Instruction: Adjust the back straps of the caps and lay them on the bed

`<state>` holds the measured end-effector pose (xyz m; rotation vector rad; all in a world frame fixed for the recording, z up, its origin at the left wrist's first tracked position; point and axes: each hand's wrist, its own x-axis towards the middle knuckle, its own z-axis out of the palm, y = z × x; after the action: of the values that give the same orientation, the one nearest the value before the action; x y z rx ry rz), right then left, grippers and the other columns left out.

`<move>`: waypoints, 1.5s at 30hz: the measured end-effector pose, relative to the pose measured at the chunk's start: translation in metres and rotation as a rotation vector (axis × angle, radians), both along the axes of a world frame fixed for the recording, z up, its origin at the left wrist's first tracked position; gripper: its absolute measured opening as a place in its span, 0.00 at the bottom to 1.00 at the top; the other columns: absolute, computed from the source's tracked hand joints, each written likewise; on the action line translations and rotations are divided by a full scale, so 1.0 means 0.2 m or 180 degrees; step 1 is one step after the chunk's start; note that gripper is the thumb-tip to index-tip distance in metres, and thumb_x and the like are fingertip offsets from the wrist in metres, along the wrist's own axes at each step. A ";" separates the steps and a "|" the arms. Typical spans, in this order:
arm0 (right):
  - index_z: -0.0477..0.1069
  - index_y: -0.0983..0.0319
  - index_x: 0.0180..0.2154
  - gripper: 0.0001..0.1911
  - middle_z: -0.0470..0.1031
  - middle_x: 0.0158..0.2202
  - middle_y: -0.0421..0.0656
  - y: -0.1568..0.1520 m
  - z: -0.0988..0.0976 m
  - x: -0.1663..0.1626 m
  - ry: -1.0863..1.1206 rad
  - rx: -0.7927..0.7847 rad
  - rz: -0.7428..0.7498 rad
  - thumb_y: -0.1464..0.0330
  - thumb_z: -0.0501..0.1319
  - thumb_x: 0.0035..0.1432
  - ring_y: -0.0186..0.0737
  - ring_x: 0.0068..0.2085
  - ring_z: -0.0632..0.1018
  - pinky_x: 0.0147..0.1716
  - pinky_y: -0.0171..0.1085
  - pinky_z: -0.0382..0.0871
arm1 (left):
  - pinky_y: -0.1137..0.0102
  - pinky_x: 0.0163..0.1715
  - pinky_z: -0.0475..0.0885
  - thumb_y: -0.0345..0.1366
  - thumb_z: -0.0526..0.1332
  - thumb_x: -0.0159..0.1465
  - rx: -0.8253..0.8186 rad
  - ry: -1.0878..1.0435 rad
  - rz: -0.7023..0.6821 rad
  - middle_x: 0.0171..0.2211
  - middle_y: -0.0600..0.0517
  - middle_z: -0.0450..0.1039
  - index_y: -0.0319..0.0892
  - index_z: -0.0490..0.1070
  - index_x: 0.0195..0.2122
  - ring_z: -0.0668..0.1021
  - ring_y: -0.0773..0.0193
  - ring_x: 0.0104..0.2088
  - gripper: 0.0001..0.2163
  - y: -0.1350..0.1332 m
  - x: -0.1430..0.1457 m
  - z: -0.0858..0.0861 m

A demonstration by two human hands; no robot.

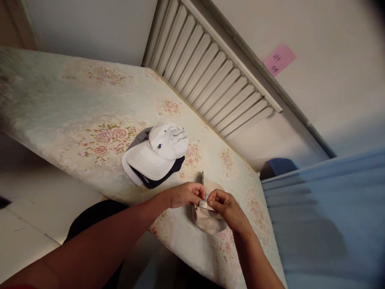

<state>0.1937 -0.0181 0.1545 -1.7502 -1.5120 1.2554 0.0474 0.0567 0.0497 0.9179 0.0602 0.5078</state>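
A beige cap (pixel 207 224) lies on the floral cover in front of me, its strap side toward my fingers. My left hand (pixel 187 194) pinches the strap beside a small metal buckle (pixel 203 204). From the other side, my right hand (pixel 226 206) grips the strap close to that buckle, thumb and forefinger pressed together. Part of the cap is hidden behind my hands. To the left rests a stack of caps: a white cap (pixel 165 150) with a small dark emblem is on top, over a navy cap (pixel 150 182) and paler ones.
The flower-patterned cover (pixel 69 100) spreads over a flat surface. A white radiator (pixel 207 60) runs along the wall behind it. A pink note (pixel 279 59) is stuck above. A blue curtain (pixel 315 216) hangs at the right, beside a dark blue object (pixel 278 166).
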 end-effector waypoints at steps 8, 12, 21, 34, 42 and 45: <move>0.68 0.62 0.28 0.07 0.65 0.22 0.35 -0.02 0.01 -0.02 -0.0178 0.0087 0.0025 0.64 0.61 0.52 0.30 0.24 0.64 0.24 0.32 0.56 | 0.75 0.26 0.59 0.32 0.66 0.49 0.0045 0.0040 0.0047 0.23 0.57 0.67 0.38 0.67 0.30 0.68 0.73 0.24 0.09 0.00 -0.01 0.03; 0.69 0.62 0.28 0.07 0.66 0.23 0.36 -0.03 0.04 -0.02 -0.0303 0.0116 0.0083 0.65 0.61 0.53 0.31 0.25 0.65 0.26 0.32 0.58 | 0.75 0.26 0.59 0.31 0.65 0.49 0.0030 0.0053 0.0026 0.23 0.57 0.67 0.38 0.67 0.30 0.68 0.73 0.24 0.09 0.00 -0.01 0.03; 0.66 0.61 0.26 0.04 0.64 0.22 0.35 -0.03 -0.03 -0.05 -0.0387 0.0442 -0.0125 0.68 0.59 0.50 0.32 0.25 0.64 0.25 0.32 0.57 | 0.76 0.24 0.58 0.31 0.65 0.48 -0.0053 0.0082 0.0051 0.23 0.57 0.67 0.38 0.67 0.29 0.68 0.73 0.23 0.09 0.00 0.00 0.01; 0.69 0.61 0.28 0.05 0.65 0.21 0.36 -0.06 -0.05 -0.03 -0.0284 0.0505 -0.0327 0.66 0.60 0.51 0.33 0.24 0.64 0.25 0.33 0.57 | 0.76 0.25 0.60 0.29 0.64 0.49 -0.0013 0.0073 0.0051 0.23 0.57 0.67 0.39 0.67 0.31 0.69 0.72 0.23 0.09 0.00 0.01 -0.02; 0.71 0.61 0.32 0.06 0.68 0.25 0.38 -0.07 -0.06 -0.03 -0.0434 0.0522 -0.0175 0.66 0.59 0.54 0.34 0.27 0.66 0.27 0.33 0.58 | 0.76 0.24 0.57 0.29 0.63 0.49 0.0031 0.0079 0.0025 0.22 0.58 0.66 0.38 0.66 0.31 0.67 0.73 0.22 0.08 0.00 0.00 0.00; 0.72 0.61 0.33 0.06 0.70 0.27 0.39 -0.09 -0.05 -0.05 -0.0609 0.0645 -0.0153 0.66 0.58 0.54 0.36 0.29 0.69 0.29 0.34 0.60 | 0.76 0.24 0.57 0.29 0.64 0.48 -0.0007 0.0075 0.0064 0.22 0.58 0.66 0.38 0.66 0.31 0.67 0.73 0.22 0.09 0.00 0.00 0.00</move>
<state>0.1837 -0.0355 0.1445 -1.8001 -1.6300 0.8974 0.0480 0.0565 0.0491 0.9220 0.0914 0.5156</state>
